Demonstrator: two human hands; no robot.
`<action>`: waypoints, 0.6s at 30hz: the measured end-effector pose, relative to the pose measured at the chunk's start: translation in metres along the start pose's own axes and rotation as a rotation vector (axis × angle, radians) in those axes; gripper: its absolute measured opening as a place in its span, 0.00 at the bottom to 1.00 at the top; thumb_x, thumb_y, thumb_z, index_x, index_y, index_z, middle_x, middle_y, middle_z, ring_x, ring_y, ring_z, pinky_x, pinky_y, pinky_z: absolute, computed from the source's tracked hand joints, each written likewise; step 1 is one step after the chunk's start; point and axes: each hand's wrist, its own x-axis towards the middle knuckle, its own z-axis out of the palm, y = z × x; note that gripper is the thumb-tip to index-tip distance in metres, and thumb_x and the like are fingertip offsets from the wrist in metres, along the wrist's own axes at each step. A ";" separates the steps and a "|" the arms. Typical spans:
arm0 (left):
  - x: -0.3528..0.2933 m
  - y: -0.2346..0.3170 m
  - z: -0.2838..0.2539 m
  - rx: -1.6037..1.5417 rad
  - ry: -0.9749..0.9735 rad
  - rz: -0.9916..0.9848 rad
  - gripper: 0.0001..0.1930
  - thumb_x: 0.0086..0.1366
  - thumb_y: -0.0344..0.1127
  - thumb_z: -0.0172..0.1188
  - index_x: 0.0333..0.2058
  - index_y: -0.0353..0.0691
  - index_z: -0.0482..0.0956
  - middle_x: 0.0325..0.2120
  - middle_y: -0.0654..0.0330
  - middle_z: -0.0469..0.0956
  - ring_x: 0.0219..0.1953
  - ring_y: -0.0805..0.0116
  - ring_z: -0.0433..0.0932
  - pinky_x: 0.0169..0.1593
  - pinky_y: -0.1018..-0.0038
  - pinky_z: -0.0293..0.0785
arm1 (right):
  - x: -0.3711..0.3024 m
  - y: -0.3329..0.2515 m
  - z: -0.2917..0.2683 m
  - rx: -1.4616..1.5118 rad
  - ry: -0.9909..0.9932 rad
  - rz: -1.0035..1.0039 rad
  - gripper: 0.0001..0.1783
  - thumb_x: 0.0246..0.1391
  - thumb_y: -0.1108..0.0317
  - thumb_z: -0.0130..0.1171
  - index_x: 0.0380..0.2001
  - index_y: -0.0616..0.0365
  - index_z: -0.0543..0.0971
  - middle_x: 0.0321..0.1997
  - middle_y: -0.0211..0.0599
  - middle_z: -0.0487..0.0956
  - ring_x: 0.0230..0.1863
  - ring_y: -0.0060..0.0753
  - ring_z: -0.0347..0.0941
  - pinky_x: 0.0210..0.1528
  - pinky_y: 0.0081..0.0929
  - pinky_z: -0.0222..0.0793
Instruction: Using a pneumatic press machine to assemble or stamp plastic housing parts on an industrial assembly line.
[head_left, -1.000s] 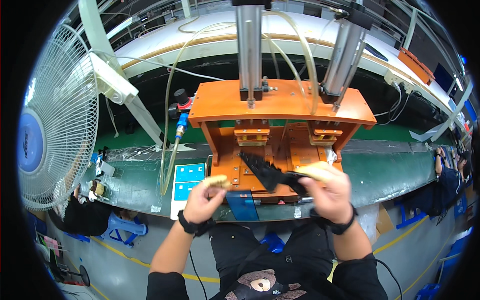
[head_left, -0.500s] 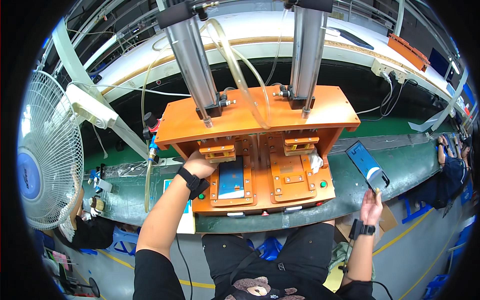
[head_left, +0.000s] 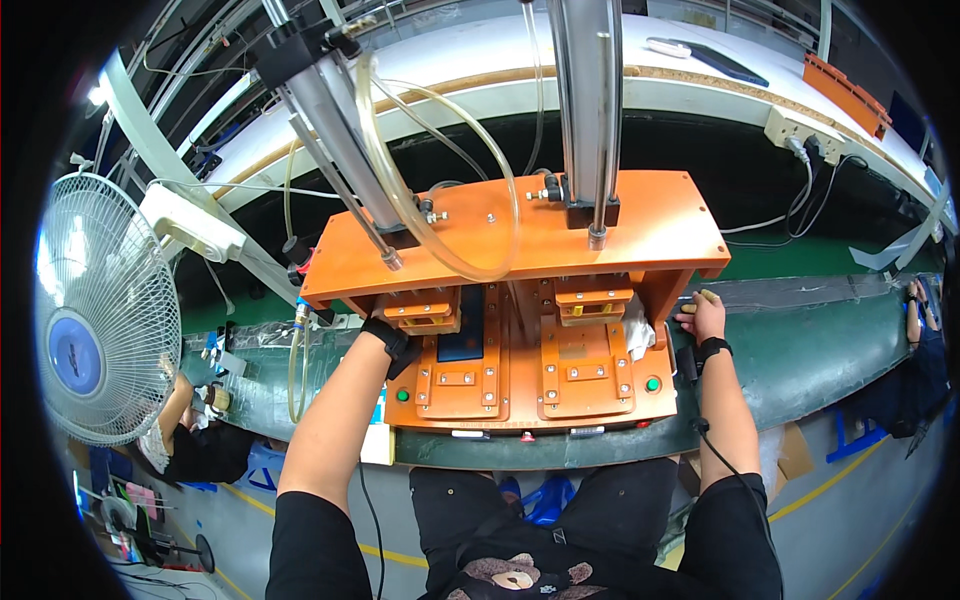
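Note:
An orange press (head_left: 520,228) with two silver cylinders stands on the bench in front of me. My left hand (head_left: 378,318) reaches behind its left pressing block, and the fingers are hidden there. A dark blue flat panel (head_left: 461,336), like a phone screen, lies at the back of the left orange fixture (head_left: 457,385), partly beneath the press. Whether my left hand touches it cannot be seen. My right hand (head_left: 706,315) is closed at the press's right side, with light covers on some fingertips; what it holds, if anything, is hidden. The right fixture (head_left: 588,376) holds no panel.
A white fan (head_left: 105,310) stands at the left. Clear hoses (head_left: 430,250) loop above the press. Green buttons (head_left: 653,384) sit on its front corners. Crumpled white material (head_left: 638,335) lies by the right block. Other people (head_left: 205,445) sit at both sides of the green bench (head_left: 800,360).
My right hand has moved forward and left to the press, and the phone-shaped part it held has gone from sight. My left hand has gone deeper; the blue panel has shifted backward.

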 end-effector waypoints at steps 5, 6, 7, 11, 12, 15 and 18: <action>0.014 0.018 -0.004 0.220 0.053 0.095 0.20 0.69 0.43 0.48 0.55 0.42 0.71 0.56 0.49 0.69 0.61 0.52 0.66 0.63 0.58 0.64 | -0.007 -0.002 -0.005 0.085 -0.033 -0.009 0.22 0.62 0.66 0.53 0.56 0.63 0.66 0.30 0.43 0.79 0.19 0.34 0.78 0.17 0.24 0.76; 0.008 0.004 0.023 0.227 0.051 0.097 0.20 0.69 0.43 0.48 0.55 0.42 0.71 0.56 0.49 0.69 0.61 0.52 0.66 0.63 0.58 0.64 | -0.007 -0.002 0.000 0.091 -0.037 -0.006 0.22 0.62 0.66 0.53 0.56 0.63 0.66 0.30 0.43 0.79 0.19 0.34 0.78 0.17 0.24 0.76; -0.007 -0.027 0.070 0.090 0.058 0.073 0.21 0.69 0.45 0.46 0.57 0.44 0.69 0.58 0.53 0.68 0.61 0.55 0.66 0.62 0.59 0.64 | -0.007 -0.002 0.011 0.091 -0.062 -0.029 0.22 0.62 0.66 0.53 0.55 0.64 0.67 0.29 0.43 0.79 0.19 0.34 0.78 0.17 0.24 0.76; 0.009 -0.015 0.070 0.211 -0.021 0.068 0.22 0.69 0.48 0.45 0.59 0.47 0.67 0.60 0.59 0.67 0.63 0.59 0.65 0.64 0.61 0.62 | -0.006 0.002 -0.002 0.072 -0.014 -0.065 0.20 0.61 0.66 0.54 0.53 0.66 0.69 0.28 0.43 0.79 0.18 0.33 0.78 0.17 0.24 0.76; 0.009 -0.014 0.063 0.234 -0.075 0.059 0.22 0.70 0.48 0.44 0.59 0.48 0.67 0.60 0.60 0.67 0.63 0.60 0.64 0.65 0.61 0.61 | -0.006 0.002 -0.002 0.068 -0.013 -0.061 0.20 0.61 0.66 0.54 0.53 0.67 0.69 0.28 0.43 0.79 0.18 0.33 0.78 0.17 0.24 0.76; 0.009 -0.005 0.042 0.122 -0.139 0.051 0.22 0.69 0.48 0.46 0.59 0.48 0.67 0.60 0.60 0.67 0.63 0.60 0.64 0.65 0.62 0.62 | -0.006 0.002 -0.002 0.072 -0.018 -0.064 0.19 0.61 0.66 0.54 0.52 0.67 0.70 0.28 0.43 0.79 0.18 0.33 0.78 0.17 0.24 0.76; 0.020 -0.003 0.018 -0.051 -0.233 0.037 0.23 0.68 0.49 0.48 0.58 0.49 0.68 0.60 0.59 0.68 0.62 0.60 0.65 0.64 0.62 0.63 | -0.007 0.003 0.001 0.067 -0.031 -0.064 0.18 0.60 0.66 0.55 0.50 0.66 0.71 0.29 0.43 0.79 0.19 0.34 0.78 0.17 0.24 0.76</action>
